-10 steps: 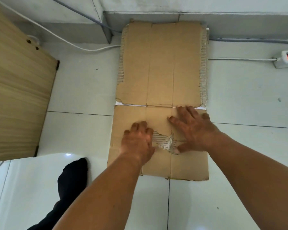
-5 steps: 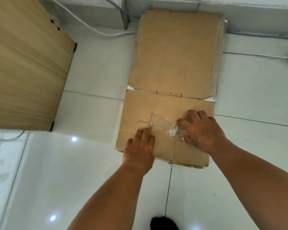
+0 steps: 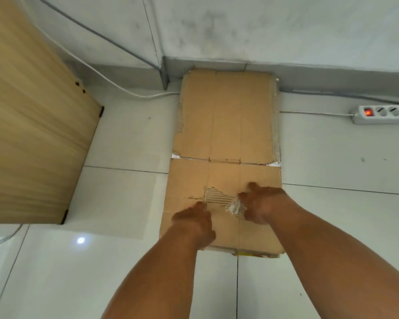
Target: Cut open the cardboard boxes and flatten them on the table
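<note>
A flattened brown cardboard box lies on the white tiled floor. Its far half [image 3: 226, 116] reaches the wall step and its near half [image 3: 189, 178] lies towards me. The near half has a torn patch of bare corrugation [image 3: 217, 196] with a crumpled wad of clear tape [image 3: 234, 207] at its right end. My left hand [image 3: 194, 223] presses down on the near half just left of the tear. My right hand [image 3: 263, 203] rests on the cardboard right beside the tape wad, fingers slightly bent. Neither hand holds a tool.
A wooden furniture panel [image 3: 32, 134] stands at the left. A white power strip [image 3: 382, 113] with a red lit switch lies at the right, and white and grey cables [image 3: 134, 94] run along the wall base. The grey wall step [image 3: 332, 74] borders the far side.
The view has tilted up, and the wall and power strip show again. Both hands have slid back towards me along the near half, staying beside the torn patch.
</note>
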`<action>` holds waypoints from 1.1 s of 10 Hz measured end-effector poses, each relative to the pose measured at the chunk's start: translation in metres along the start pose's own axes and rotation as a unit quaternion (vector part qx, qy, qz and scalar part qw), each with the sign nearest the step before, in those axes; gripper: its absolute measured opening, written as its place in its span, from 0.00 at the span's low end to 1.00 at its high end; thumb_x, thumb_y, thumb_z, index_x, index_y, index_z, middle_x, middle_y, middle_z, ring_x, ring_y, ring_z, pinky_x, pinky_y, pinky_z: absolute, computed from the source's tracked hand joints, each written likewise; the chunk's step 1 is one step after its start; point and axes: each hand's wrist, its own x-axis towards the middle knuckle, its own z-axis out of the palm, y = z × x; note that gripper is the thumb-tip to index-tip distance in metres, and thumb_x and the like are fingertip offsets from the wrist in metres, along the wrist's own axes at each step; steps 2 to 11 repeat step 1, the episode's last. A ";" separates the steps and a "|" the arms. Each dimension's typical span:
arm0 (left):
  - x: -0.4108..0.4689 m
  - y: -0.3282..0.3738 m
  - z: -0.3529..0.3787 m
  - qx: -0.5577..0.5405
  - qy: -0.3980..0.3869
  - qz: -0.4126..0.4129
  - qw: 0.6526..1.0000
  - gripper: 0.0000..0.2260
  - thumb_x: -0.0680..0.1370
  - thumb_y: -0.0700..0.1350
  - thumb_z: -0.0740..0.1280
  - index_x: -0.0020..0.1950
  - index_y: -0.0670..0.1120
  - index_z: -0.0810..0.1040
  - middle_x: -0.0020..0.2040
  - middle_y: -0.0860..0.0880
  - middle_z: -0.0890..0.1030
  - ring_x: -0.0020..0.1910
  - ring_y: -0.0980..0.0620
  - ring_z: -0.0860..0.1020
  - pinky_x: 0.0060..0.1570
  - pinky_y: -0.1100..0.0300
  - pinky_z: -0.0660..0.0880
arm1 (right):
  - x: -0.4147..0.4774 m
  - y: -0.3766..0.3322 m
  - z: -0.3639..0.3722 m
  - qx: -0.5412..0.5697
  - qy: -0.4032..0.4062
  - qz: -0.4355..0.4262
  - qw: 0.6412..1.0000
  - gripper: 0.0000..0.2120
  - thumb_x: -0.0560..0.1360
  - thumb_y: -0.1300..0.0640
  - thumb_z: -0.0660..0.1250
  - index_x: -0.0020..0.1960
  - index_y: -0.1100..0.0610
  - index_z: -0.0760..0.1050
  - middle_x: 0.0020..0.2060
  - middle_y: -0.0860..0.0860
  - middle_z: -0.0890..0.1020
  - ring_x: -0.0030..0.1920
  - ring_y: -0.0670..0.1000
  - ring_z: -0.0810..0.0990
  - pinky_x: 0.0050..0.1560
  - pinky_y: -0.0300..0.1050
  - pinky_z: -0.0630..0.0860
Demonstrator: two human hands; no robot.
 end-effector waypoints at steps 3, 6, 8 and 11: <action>-0.019 0.003 -0.040 0.017 0.107 0.004 0.994 0.22 0.83 0.56 0.59 0.75 0.49 0.67 0.71 0.48 0.71 0.67 0.45 0.73 0.62 0.51 0.72 | -0.027 -0.005 -0.020 0.017 0.107 0.002 0.994 0.23 0.82 0.44 0.56 0.77 0.44 0.61 0.71 0.51 0.69 0.68 0.58 0.72 0.64 0.56 0.69; -0.019 0.003 -0.040 0.017 0.107 0.004 0.994 0.22 0.83 0.56 0.59 0.75 0.49 0.67 0.71 0.48 0.71 0.67 0.45 0.73 0.62 0.51 0.72 | -0.027 -0.005 -0.020 0.017 0.107 0.002 0.994 0.23 0.82 0.44 0.56 0.77 0.44 0.61 0.71 0.51 0.69 0.68 0.58 0.72 0.64 0.56 0.69; -0.019 0.003 -0.040 0.017 0.107 0.004 0.994 0.22 0.83 0.56 0.59 0.75 0.49 0.67 0.71 0.48 0.71 0.67 0.45 0.73 0.62 0.51 0.72 | -0.027 -0.005 -0.020 0.017 0.107 0.002 0.994 0.23 0.82 0.44 0.56 0.77 0.44 0.61 0.71 0.51 0.69 0.68 0.58 0.72 0.64 0.56 0.69; -0.019 0.003 -0.040 0.017 0.107 0.004 0.994 0.22 0.83 0.56 0.59 0.75 0.49 0.67 0.71 0.48 0.71 0.67 0.45 0.73 0.62 0.51 0.72 | -0.027 -0.005 -0.020 0.017 0.107 0.002 0.994 0.23 0.82 0.44 0.56 0.77 0.44 0.61 0.71 0.51 0.69 0.68 0.58 0.72 0.64 0.56 0.69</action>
